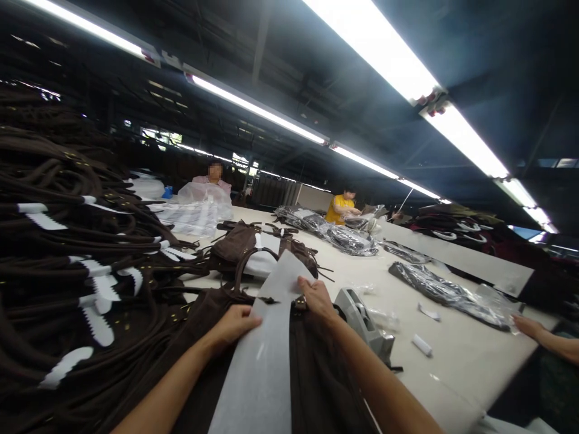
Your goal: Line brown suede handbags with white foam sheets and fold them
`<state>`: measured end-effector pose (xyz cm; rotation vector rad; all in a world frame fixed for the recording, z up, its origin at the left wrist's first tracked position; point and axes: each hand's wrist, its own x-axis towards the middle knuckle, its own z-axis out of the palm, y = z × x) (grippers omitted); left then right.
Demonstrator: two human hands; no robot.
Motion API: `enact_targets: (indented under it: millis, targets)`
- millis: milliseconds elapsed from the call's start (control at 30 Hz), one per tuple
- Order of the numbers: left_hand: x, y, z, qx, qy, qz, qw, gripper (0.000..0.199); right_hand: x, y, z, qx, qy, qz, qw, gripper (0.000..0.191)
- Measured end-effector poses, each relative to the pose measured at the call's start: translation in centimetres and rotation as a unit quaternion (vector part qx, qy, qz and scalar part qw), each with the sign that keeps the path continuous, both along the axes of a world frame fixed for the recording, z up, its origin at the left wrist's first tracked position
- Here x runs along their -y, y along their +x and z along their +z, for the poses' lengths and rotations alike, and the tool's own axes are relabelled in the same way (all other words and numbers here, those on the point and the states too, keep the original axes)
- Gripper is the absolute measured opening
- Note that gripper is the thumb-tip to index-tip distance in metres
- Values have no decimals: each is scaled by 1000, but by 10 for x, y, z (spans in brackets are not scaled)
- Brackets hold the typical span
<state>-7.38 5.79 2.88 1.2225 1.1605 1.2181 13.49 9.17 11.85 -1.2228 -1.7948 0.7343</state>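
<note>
A long strip of translucent white paper (260,355) lies lengthwise over a dark brown bag (316,367) in front of me, its upper end lifted. My left hand (233,328) is closed at the strip's left edge, with the thumb on top of it. Higher up, my right hand (316,296) pinches the right edge beside a small dark fitting on the bag. The fingertips of both hands are partly hidden. Just beyond, another brown bag (230,244) with a looped handle and white wrapping rests on the table.
Brown bags with white wraps pile high at left (40,241). A grey tape dispenser (359,319) stands right of my arm on the pale table (452,361). Plastic-wrapped bags (447,292) lie farther right, touched by a co-worker's hand (527,325). Two people work across the table.
</note>
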Motion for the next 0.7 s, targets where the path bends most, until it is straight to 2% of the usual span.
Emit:
enact_targets:
  millis: [67,133,200,233,333,400,467,700]
  targets:
    - [-10,5,-14,-60,-16,11,998,30,3,0,21,76,96,54,991,42]
    - [-21,9,-25,-98,-22,28,994,26,19,-2,21,160,154,138,965,36]
    - [-29,11,-32,-116,-27,34,992,22,42,0,1,213,155,204,943,26]
    - [-31,12,-34,-120,-29,36,992,22,54,2,-14,226,141,226,937,28]
    - [-31,13,-37,-121,-39,44,991,27,83,13,-57,240,104,241,935,47]
    - [-29,15,-36,-116,-42,50,991,29,93,19,-73,240,92,244,935,52]
    - [-26,15,-34,-110,-46,49,992,31,96,22,-76,240,90,251,933,53]
    - [-23,9,-27,-97,-87,27,991,28,91,23,-61,269,103,291,912,54]
